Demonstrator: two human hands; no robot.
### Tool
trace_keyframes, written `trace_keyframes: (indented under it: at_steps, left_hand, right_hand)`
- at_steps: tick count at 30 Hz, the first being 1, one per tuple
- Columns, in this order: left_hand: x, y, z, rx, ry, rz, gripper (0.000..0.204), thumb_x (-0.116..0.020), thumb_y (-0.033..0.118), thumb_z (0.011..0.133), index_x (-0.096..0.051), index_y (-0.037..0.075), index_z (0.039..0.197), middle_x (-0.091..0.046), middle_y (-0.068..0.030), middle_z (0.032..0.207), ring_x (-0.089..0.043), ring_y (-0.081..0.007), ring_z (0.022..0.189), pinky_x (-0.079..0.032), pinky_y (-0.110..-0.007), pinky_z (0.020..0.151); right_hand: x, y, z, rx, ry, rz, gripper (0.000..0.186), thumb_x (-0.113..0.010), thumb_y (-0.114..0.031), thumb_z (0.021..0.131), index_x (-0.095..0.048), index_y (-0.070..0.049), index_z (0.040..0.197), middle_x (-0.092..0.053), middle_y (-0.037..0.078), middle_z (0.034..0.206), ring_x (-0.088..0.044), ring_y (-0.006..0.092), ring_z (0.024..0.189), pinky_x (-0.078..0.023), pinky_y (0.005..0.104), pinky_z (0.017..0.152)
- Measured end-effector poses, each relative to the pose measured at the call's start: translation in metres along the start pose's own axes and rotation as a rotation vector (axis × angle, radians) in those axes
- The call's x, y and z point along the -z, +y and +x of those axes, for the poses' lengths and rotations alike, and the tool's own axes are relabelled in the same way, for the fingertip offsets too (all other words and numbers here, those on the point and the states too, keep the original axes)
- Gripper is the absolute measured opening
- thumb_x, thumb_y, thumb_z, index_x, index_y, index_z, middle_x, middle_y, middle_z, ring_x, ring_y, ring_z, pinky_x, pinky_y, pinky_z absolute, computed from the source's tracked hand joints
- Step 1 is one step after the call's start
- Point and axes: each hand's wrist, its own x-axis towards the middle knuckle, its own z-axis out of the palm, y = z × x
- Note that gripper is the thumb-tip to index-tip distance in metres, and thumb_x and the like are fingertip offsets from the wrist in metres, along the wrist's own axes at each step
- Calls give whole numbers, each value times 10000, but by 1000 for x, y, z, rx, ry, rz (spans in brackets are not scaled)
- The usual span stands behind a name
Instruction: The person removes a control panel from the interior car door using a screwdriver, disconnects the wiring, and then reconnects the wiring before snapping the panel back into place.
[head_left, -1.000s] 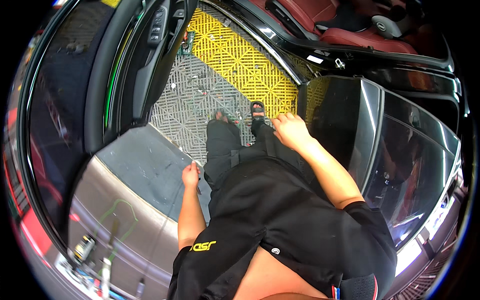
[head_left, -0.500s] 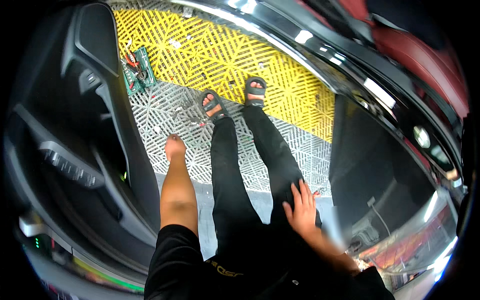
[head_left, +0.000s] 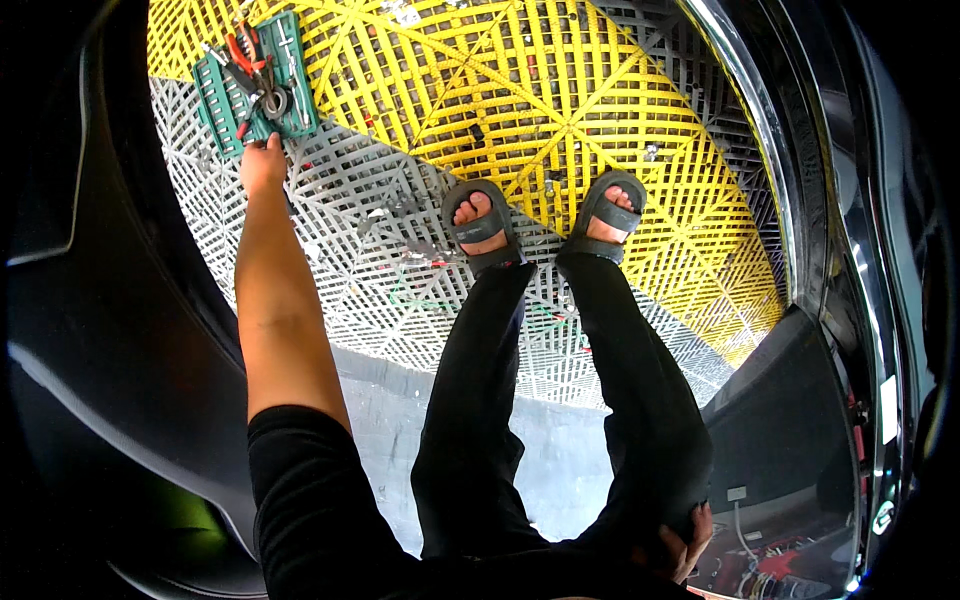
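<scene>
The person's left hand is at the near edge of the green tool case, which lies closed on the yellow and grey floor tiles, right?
The head view shows the green tool case open, not closed, with tools lying across it. The left hand is at its near edge, and it lies on the yellow and grey floor tiles.

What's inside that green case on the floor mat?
The open green case holds red-handled pliers and other tools heaped together. Whatever lies under that heap is covered, and the left hand hides a bit of the near edge.
</scene>
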Motion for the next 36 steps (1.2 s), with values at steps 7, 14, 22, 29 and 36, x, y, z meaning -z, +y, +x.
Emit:
trace_keyframes:
  at_steps: [7,14,22,29,36]
  left_hand:
    - [3,14,-87,129,-91,-23,622,-547,516,980,-677,-73,1132,-687,-293,1166,-651,-453,1121,-508,-509,967]
    - [37,13,-350,242,-416,-633,643,-556,541,971,-754,-68,918,-739,-224,855,-704,-337,845,-505,-442,777]
    - [265,101,-619,-635,-438,-393,389,-590,357,997,-638,84,1270,-710,-266,1018,-663,-482,979,-521,-512,864]
    - [399,102,-741,-1160,-787,-680,368,-596,202,1029,-568,25,1351,-719,-131,1110,-715,-187,965,-557,-323,824]
    - [459,74,-897,-1912,-742,-131,508,-715,338,925,-584,182,1390,-694,-115,1167,-698,-344,1005,-570,-413,830]
  right_hand:
    - [25,-38,8,-59,-132,-45,487,-774,-187,738,-648,-111,1201,-463,244,1461,-444,481,1349,-352,601,1082]
    - [8,-41,-31,14,12,30,453,-755,-200,775,-679,-187,1221,-510,129,1448,-452,362,1362,-368,522,1057]
    - [-1,-5,-102,-152,-143,274,564,-621,-498,926,-619,-158,1377,-534,139,1473,-481,322,1380,-387,491,1129]
    - [90,-48,-203,35,77,1597,524,-620,-324,1037,-523,9,1430,-605,107,1389,-555,205,1294,-419,351,1120]
    - [62,-45,-353,-137,604,2070,285,-584,-284,1059,-626,-75,1248,-677,18,1146,-644,107,1011,-517,273,862]
